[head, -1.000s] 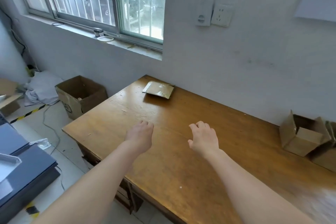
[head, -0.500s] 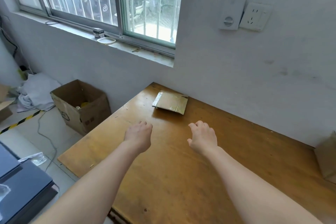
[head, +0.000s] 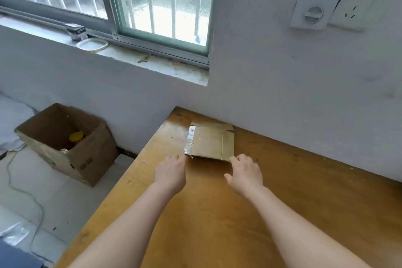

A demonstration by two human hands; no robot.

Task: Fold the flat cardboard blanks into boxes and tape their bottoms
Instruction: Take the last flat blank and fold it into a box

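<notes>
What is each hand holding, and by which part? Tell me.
Nothing is held yet: left hand and right hand only touch the near corners of the flat cardboard blank.

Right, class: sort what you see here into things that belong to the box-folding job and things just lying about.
Job: flat cardboard blank, left hand, right hand, wooden table.
Lying about: open carton on the floor, wall socket, small box on the sill.

A plain packing workroom: wooden table (head: 282, 213), barred window (head: 152, 2), open carton (head: 65, 143) on tiled floor (head: 32, 191)
</notes>
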